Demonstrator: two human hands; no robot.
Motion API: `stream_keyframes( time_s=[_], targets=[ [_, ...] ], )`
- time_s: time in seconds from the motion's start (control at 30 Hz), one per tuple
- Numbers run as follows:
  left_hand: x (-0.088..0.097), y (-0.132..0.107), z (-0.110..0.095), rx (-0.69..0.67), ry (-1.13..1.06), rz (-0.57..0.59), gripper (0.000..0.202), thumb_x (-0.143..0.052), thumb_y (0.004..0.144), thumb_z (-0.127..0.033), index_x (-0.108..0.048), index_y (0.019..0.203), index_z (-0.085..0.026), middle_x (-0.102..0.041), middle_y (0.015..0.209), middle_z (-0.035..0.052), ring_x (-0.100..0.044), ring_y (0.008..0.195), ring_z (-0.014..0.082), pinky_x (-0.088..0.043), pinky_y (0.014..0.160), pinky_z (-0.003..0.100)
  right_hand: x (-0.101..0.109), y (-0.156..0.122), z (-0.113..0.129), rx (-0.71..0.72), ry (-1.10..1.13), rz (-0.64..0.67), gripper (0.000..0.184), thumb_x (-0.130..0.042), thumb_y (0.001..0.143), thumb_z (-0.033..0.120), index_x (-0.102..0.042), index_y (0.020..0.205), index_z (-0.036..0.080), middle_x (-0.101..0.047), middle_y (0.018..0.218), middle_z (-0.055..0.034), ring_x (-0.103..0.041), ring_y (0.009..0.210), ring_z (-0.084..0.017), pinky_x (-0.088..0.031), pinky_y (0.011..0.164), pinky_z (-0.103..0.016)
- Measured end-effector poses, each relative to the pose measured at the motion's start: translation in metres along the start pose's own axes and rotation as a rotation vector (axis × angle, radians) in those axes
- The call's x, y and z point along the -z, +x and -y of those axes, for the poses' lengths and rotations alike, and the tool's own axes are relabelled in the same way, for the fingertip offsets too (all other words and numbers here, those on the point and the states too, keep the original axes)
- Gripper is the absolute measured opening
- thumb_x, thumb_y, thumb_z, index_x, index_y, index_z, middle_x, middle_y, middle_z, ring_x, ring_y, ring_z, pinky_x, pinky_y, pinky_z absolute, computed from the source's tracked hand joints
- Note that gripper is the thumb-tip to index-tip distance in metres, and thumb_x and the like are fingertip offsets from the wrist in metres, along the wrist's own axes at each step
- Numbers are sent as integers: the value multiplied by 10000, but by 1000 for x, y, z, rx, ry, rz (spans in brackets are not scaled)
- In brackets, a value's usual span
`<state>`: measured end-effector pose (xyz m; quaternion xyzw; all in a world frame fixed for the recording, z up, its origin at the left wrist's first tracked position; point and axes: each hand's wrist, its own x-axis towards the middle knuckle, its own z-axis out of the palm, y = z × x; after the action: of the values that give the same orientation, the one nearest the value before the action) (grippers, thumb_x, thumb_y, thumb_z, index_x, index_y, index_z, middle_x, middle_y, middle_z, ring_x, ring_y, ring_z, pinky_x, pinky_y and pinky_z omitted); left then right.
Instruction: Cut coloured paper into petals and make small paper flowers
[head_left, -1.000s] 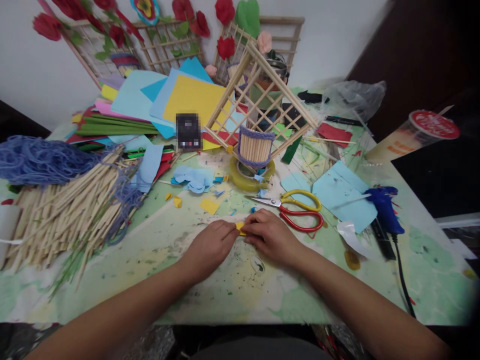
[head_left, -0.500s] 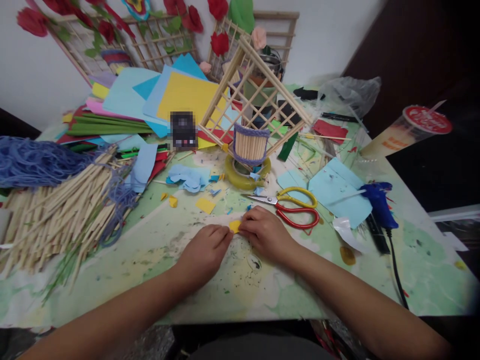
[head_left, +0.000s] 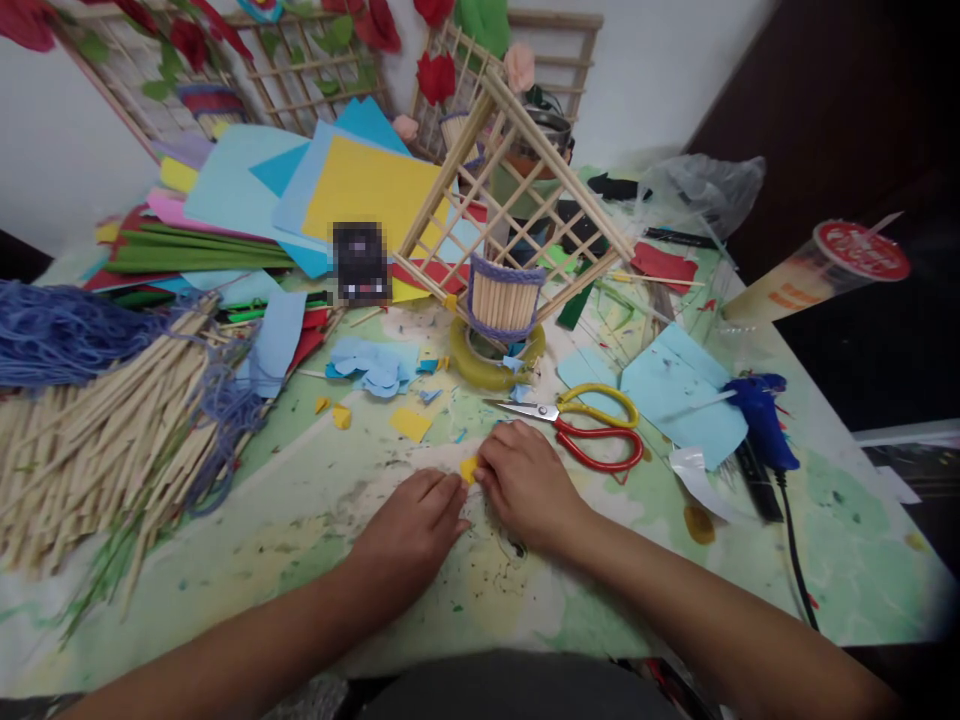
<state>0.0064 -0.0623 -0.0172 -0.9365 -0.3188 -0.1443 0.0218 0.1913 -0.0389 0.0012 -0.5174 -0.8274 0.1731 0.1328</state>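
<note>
Hands have closed in tighter. Left hand (head_left: 416, 520) and right hand (head_left: 525, 485) pinch a yellow scrap (head_left: 469, 468), each grip shut on it; shaping seems unfinished, scissors (head_left: 592, 430) lying idle.

The left hand (head_left: 409, 530) and right hand (head_left: 525, 485) hide most of the yellow scrap (head_left: 469, 467).

Craft workspace, home or hobby type. Evidence:
- table (head_left: 300, 530) with a spattered, stained cover
- stacked coloured paper sheets (head_left: 360, 185)
- bundle of wooden sticks (head_left: 97, 440)
- tangle of blue yarn (head_left: 60, 330)
- red-and-yellow scissors (head_left: 592, 430)
- blue glue gun (head_left: 757, 405)
- tape roll (head_left: 487, 365)
- stick lattice frame (head_left: 517, 190)
- paper flowers (head_left: 439, 75) against a white wall (head_left: 660, 60)
- loose paper scraps (head_left: 411, 424)
- sealed drink cup (head_left: 817, 265) at the table edge
</note>
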Motion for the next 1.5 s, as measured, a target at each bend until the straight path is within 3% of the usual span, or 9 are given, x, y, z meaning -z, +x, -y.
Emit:
stream_keyframes(
  time_s=[0.63, 0.9, 1.0, 1.2, 1.37, 1.5],
  targets=[
    [-1, -2, 1, -5, -67, 20, 200, -414, 916, -177, -592, 992, -128, -649, 955, 101, -578, 910, 215, -472, 872, 408, -1, 6, 3, 0, -97, 29, 103, -499, 838, 213, -571, 781, 166, -553, 871, -82, -419, 842, -218, -335, 756, -352],
    [4, 6, 18, 220, -385, 27, 192, -473, 888, -205, -637, 966, -145, -635, 919, 79, -566, 848, 176, -490, 773, 321, 1, 6, -2, 33, -54, 25, 95, -509, 829, 200, -559, 754, 170, -545, 845, -68, -421, 828, -206, -331, 744, -336],
    [2, 12, 25, 232, -439, 14, 201, -526, 863, -222, -647, 1013, -166, -616, 959, 86, -547, 892, 185, -466, 798, 338, 2, 5, -4, 40, -29, 38, 99, -500, 838, 199, -550, 756, 173, -534, 836, -59, -415, 826, -200, -324, 739, -330],
    [0, 17, 26, 180, -403, -9, 220, -529, 864, -254, -669, 1017, -181, -612, 956, 96, -529, 852, 188, -449, 747, 342, 6, 1, -10, 129, 86, 79, 128, -576, 815, 300, -548, 787, 178, -523, 848, -43, -417, 841, -194, -324, 758, -328],
    [1, 11, 21, 125, -265, 0, 220, -477, 888, -237, -693, 908, -202, -642, 942, 80, -533, 817, 197, -428, 721, 358, 3, -2, -17, 188, 196, 73, 102, -554, 849, 263, -603, 797, 190, -551, 834, -31, -436, 831, -177, -312, 746, -322],
    [2, 2, 17, 39, -137, 58, 218, -477, 884, -195, -651, 1015, -208, -643, 1021, 78, -538, 869, 217, -392, 764, 387, 1, -3, -21, 202, 234, 56, 125, -565, 844, 255, -608, 750, 186, -564, 816, -30, -446, 813, -171, -311, 726, -314]
  ],
)
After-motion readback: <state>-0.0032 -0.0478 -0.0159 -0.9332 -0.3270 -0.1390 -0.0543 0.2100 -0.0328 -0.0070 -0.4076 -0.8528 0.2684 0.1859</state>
